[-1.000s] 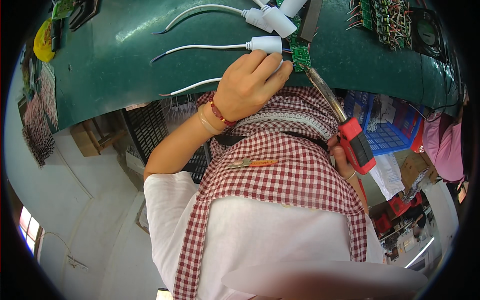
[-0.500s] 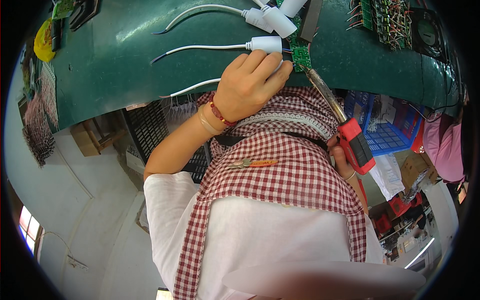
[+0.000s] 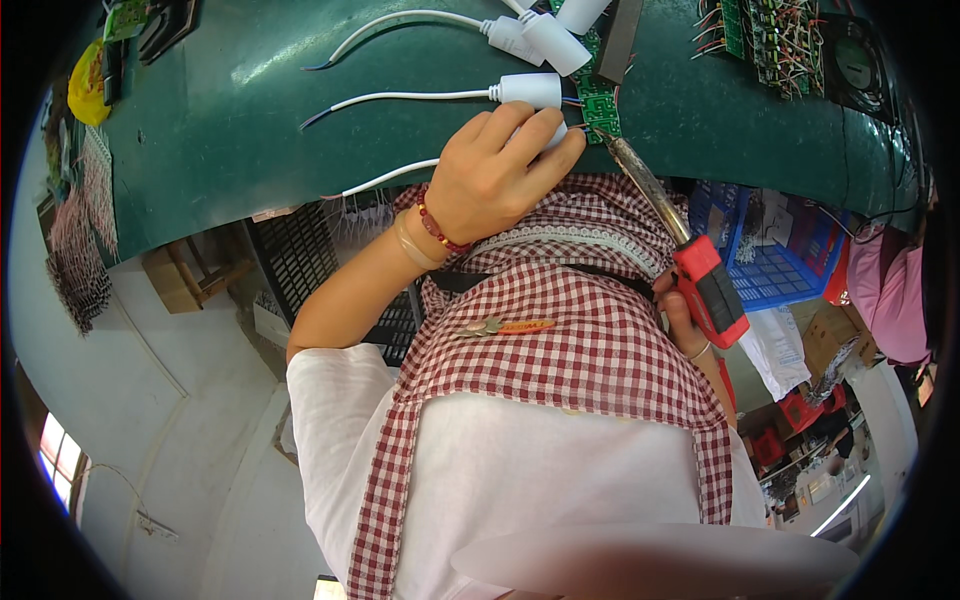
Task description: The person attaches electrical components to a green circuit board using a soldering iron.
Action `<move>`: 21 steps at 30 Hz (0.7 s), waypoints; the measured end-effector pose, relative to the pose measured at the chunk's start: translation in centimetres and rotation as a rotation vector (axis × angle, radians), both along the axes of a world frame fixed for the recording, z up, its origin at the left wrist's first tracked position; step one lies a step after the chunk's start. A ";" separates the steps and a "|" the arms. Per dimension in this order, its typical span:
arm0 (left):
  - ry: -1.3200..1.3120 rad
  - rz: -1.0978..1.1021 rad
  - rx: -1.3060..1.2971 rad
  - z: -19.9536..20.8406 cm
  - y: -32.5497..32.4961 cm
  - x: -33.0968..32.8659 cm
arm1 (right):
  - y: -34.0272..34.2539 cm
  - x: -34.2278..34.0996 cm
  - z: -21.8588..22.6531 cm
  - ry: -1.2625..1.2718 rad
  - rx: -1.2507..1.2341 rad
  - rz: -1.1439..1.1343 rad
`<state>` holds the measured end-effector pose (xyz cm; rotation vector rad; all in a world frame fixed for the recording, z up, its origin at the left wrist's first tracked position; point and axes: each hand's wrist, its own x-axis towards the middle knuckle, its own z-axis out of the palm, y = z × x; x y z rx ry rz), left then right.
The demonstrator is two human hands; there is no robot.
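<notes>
My left hand (image 3: 490,165) is closed around a white cylindrical housing (image 3: 559,134), which the fingers mostly hide. From that housing a white cable (image 3: 390,175) runs left across the table's near edge. Thin wires at its right end reach a green circuit board (image 3: 600,112). A soldering iron (image 3: 710,290) with a red and black handle is gripped in my right hand (image 3: 682,322), partly hidden behind the handle and apron. Its tip rests at the board's near end, beside my left fingertips. Another white housing (image 3: 530,91) lies just beyond, its wires reaching the same board.
More white housings (image 3: 555,43) with cables lie farther up. A dark bar (image 3: 620,40) lies over the board strip. Wired circuit boards (image 3: 785,50) and a black fan (image 3: 855,68) sit at far right. Below the table edge stands a blue basket (image 3: 770,275).
The white housing in my left hand shows slightly more between the fingers. The soldering iron has shifted very slightly left, its tip still at the board.
</notes>
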<state>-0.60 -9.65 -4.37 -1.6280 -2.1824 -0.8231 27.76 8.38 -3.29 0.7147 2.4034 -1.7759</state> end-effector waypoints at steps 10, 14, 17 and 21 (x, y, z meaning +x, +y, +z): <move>0.026 0.008 -0.008 -0.2 0.1 0.2 | 0.2 -0.7 0.2 -0.033 0.142 0.102; 0.031 0.016 0.006 -0.4 0.2 0.3 | -0.1 -0.9 0.6 -0.033 0.067 0.065; 0.036 0.019 0.011 -0.3 0.3 0.3 | -0.5 -0.9 0.6 0.129 -0.071 -0.076; 0.045 0.026 0.015 -0.3 0.2 0.4 | -0.1 -0.7 0.6 0.083 -0.006 0.003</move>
